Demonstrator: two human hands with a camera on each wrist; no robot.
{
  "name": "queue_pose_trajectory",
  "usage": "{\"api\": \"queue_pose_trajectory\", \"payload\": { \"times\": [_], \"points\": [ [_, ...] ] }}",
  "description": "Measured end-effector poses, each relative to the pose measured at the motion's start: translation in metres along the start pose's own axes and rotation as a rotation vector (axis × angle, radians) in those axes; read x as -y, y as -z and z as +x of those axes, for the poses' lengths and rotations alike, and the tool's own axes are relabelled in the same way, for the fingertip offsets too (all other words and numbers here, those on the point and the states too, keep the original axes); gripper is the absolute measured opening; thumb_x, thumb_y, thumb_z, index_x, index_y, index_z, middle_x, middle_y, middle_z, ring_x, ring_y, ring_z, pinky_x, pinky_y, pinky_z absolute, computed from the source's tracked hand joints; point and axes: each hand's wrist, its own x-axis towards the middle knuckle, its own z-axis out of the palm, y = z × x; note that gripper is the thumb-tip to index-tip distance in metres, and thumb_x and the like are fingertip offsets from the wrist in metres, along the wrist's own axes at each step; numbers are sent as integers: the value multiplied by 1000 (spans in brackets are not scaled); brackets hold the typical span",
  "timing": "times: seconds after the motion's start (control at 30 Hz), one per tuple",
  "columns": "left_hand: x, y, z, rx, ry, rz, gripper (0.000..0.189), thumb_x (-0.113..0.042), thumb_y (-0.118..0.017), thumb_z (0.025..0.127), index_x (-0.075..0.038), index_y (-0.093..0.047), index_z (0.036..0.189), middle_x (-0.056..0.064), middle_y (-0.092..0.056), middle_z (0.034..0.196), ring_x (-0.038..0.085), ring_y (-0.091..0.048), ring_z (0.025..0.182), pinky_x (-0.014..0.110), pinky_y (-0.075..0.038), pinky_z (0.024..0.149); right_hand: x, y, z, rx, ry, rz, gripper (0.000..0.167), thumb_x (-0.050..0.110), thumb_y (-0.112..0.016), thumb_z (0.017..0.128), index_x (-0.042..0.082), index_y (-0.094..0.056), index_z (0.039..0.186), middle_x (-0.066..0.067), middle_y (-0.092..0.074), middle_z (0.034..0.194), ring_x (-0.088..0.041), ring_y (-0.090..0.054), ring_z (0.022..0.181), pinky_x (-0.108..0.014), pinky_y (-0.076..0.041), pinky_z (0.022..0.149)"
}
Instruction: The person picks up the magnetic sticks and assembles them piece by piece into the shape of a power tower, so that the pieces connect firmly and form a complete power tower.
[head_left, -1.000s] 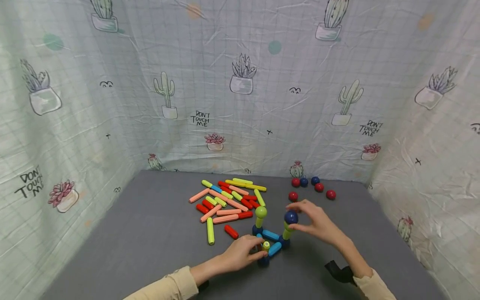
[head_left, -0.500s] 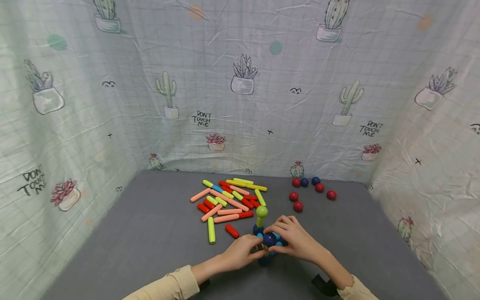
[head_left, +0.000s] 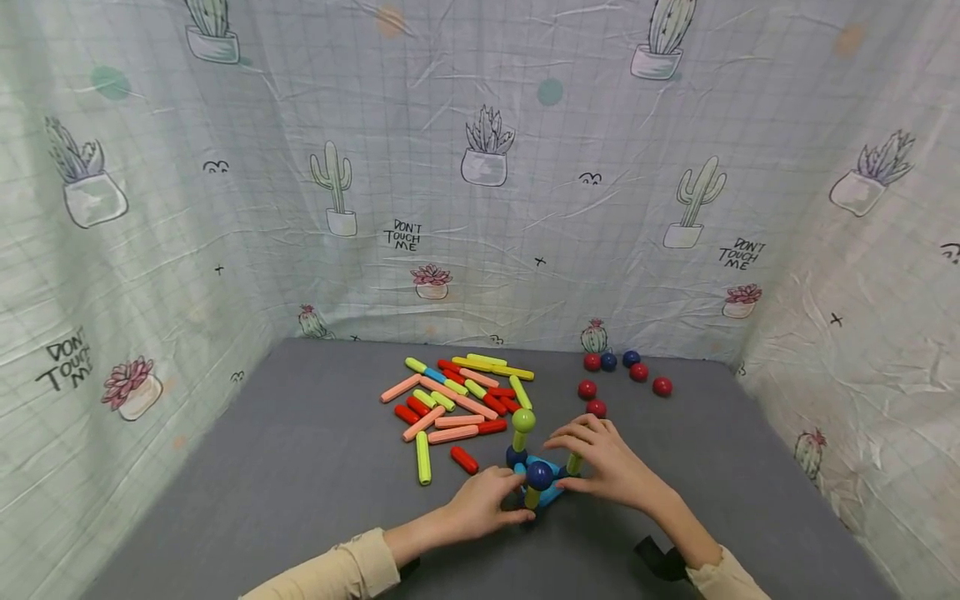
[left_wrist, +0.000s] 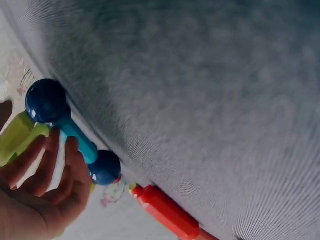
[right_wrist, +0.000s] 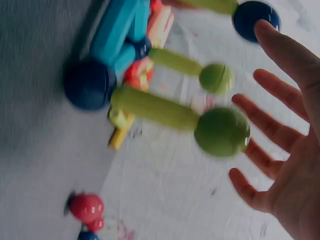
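A frame of blue rods (head_left: 552, 493) joined by dark blue balls (head_left: 515, 456) lies on the grey table, with yellow-green rods rising from its corners. Two uprights bear light green balls (right_wrist: 222, 131); in the head view the right one's ball is hidden behind my right hand. A dark blue ball (head_left: 539, 476) tops the near yellow-green rod (head_left: 532, 498). My left hand (head_left: 483, 504) holds that near rod between thumb and fingers. Beside the ball, my right hand (head_left: 611, 467) has its fingers spread and holds nothing; in the right wrist view its thumb overlaps the ball.
Many loose salmon, red and yellow-green rods (head_left: 459, 422) lie left of and behind the frame. A single red rod (head_left: 464, 460) lies near my left hand. Several red and dark blue balls (head_left: 638, 372) sit at the back right, before a cactus-print cloth (head_left: 480, 250).
My right hand carried the dark blue ball leftward to the near upright rod, then let go and drew back slightly right. The ball now tops that rod. My left hand stays in place.
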Motion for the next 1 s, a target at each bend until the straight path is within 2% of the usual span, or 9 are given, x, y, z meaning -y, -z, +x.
{"api": "queue_pose_trajectory", "payload": {
  "times": [0.13,0.23,0.3,0.4,0.57,0.73,0.83,1.0],
  "points": [
    [-3,-2,0,86,79,140,45,-46,-65,76,-15,-60,108,-4,-60,85,3,-43,66,14,-33,55,-11,5,-6,60,-132,-12,49,35,-77,65,27,-59,110,6,-58,108,-13,-43,100,-36,-32,76],
    [-5,-3,2,119,130,192,47,-47,-65,75,-17,-60,111,-1,-59,92,8,-44,72,18,-36,57,-17,7,-10,129,-217,27,47,32,-75,69,27,-57,112,9,-60,105,-13,-45,96,-34,-31,74],
    [-5,-2,4,129,138,220,46,-47,-65,75,-18,-60,111,2,-59,97,12,-47,77,20,-40,59,-20,7,-12,163,-247,69,46,28,-73,71,27,-56,114,9,-61,105,-13,-47,94,-32,-31,73],
    [-2,0,7,130,120,239,42,-44,-66,76,-17,-61,107,5,-60,102,15,-49,81,21,-41,58,-23,5,-14,173,-250,108,47,23,-72,73,25,-53,116,7,-62,108,-13,-49,91,-32,-33,72],
    [11,5,12,81,99,224,36,-36,-69,75,-15,-62,104,2,-61,92,11,-47,74,17,-34,54,-24,4,-17,138,-234,106,48,19,-72,73,24,-53,116,7,-62,107,-11,-49,90,-31,-34,72],
    [26,7,16,17,120,203,34,-29,-69,76,-13,-63,106,1,-64,96,12,-52,76,17,-38,57,-22,2,-17,117,-240,74,46,22,-72,73,23,-54,115,9,-61,107,-11,-49,92,-33,-35,74],
    [35,9,19,-25,131,203,27,-25,-68,77,-12,-64,100,1,-65,92,13,-55,75,19,-40,58,-20,0,-15,111,-237,59,46,25,-72,74,22,-53,116,9,-61,107,-10,-49,92,-35,-37,76],
    [45,25,15,-124,149,196,21,-18,-69,76,-9,-63,93,4,-64,80,11,-55,67,18,-41,56,-19,-1,-12,121,-244,45,49,29,-71,73,21,-51,118,9,-62,103,-9,-48,92,-37,-37,78]
  ]
}}
